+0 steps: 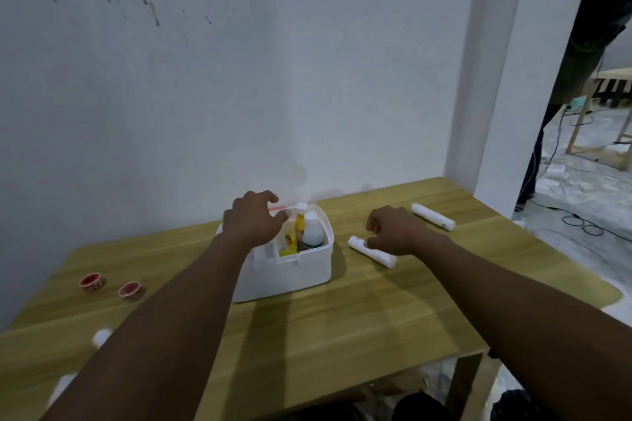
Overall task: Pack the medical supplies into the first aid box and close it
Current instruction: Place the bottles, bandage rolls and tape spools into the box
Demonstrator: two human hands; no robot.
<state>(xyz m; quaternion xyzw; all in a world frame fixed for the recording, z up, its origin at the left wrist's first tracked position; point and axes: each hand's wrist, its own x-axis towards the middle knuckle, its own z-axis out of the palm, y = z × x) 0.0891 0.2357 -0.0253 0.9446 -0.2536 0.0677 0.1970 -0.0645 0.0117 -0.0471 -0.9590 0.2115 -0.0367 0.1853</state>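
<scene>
The white first aid box (290,272) stands open in the middle of the wooden table (342,325). Inside it are a white bottle (313,231), a yellow bottle (300,224) and a yellow packet (289,246). My left hand (253,217) hovers over the box's left side with its fingers curled; something blurred, white and red, is at its fingertips. My right hand (393,232) reaches down with curled fingers around the left end of a white bandage roll (379,255) lying just right of the box. A second white roll (432,217) lies farther back on the right.
Two small red cups (91,282) (130,290) sit on the table's left. White cotton pieces (102,337) (63,384) lie near the front left edge. A white wall is close behind the table. A person's legs (533,161) and floor cables are at the right.
</scene>
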